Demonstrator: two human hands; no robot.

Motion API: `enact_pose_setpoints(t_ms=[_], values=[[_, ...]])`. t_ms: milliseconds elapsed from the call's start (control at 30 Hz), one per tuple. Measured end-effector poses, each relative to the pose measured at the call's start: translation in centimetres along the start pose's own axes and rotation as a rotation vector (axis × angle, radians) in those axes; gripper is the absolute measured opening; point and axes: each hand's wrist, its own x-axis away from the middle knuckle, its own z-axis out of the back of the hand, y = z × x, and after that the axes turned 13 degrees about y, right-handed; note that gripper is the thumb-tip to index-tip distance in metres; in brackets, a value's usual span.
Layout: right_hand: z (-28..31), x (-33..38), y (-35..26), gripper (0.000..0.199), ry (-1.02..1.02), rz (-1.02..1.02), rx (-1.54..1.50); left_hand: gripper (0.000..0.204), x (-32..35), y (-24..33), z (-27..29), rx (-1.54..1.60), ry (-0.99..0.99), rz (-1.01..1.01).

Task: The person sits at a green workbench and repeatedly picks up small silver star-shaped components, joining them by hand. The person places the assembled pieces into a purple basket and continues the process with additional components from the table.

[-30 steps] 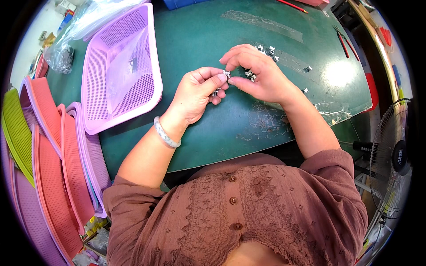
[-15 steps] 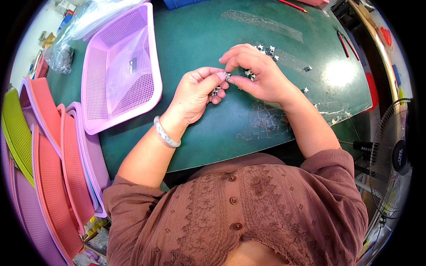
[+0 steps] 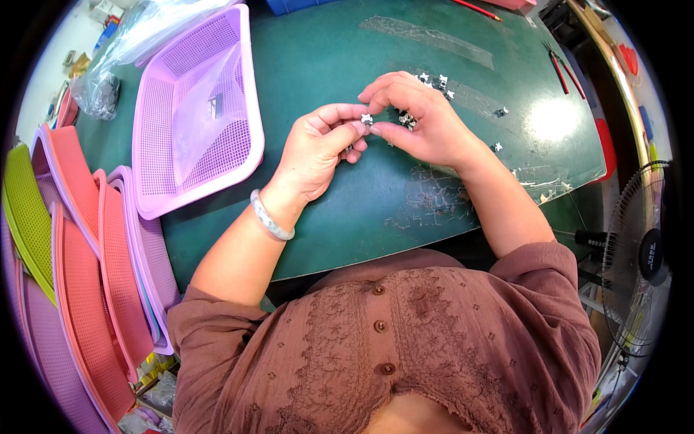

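Observation:
A small silvery cross-shaped part with dark bits (image 3: 367, 119) is pinched at the fingertips of my left hand (image 3: 318, 148). More of such a part shows faintly between that hand's lower curled fingers. My right hand (image 3: 423, 119) curves in from the other side, its thumb tip against the same part and its index finger arched above it. Several black-and-silver parts (image 3: 407, 120) appear inside the curl of my right hand; whether they are held or lie on the table I cannot tell. Just beyond my right knuckles, more loose parts (image 3: 442, 82) lie on the green table (image 3: 318, 231).
On the left stands a lilac mesh basket (image 3: 256, 137) with a clear plastic bag (image 3: 210, 123) inside. Stacked coloured baskets (image 3: 79, 289) lean at the table's left edge. Red-handled pliers (image 3: 560, 71) and a red pencil (image 3: 477, 10) lie far right. A fan (image 3: 636, 260) stands at right.
The small part at my fingertips has turned, its cross-shaped face now showing. My left fingers have shifted slightly, hiding more of the part lower in that hand.

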Motion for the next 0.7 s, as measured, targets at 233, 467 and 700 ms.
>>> enact_pose_setpoints(t_ms=[233,467,700], values=[[-0.06,-0.04,0.11,0.021,0.008,0.029,-0.013,0.019,-0.07,-0.20,0.05,0.006,0.006,-0.037],[-0.05,-0.10,0.03,0.021,0.009,0.036,-0.020,0.020,-0.09,-0.24,0.16,0.007,-0.001,-0.034],[0.00,-0.07,-0.05,0.022,0.010,0.029,-0.016,0.020,0.02,-0.07,0.00,0.033,-0.020,-0.016]])
